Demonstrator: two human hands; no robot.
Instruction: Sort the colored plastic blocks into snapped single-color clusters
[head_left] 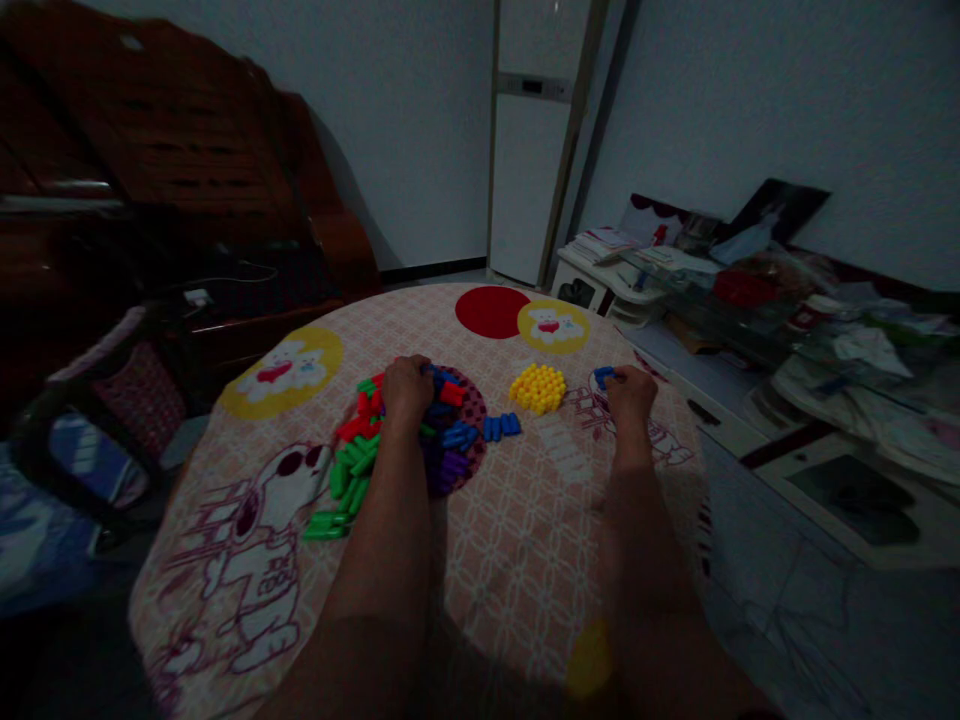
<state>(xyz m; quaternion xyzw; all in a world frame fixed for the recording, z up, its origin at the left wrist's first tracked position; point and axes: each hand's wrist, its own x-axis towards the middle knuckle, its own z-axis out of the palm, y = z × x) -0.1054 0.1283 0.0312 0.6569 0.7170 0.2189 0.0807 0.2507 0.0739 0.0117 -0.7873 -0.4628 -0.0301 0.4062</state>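
Note:
My right hand (632, 393) pinches a small blue plastic building block (601, 376) above the right side of the table. On the left, my left hand (409, 390) reaches into a mixed pile of blocks, its fingers curled down; what they grip is hidden. Around it lie red blocks (368, 403), green blocks (352, 470) and purple blocks (448, 467). Several blue blocks (501, 427) sit side by side just right of the pile. Between my hands is a tight cluster of yellow knobbly pieces (538, 388).
A patterned cloth covers the round table (517, 560). A chair (112, 400) stands at the left, before a wooden bench (187, 150). Along the right wall runs a low cabinet (720, 400) heaped with papers and bags. A tall white unit (532, 170) stands behind.

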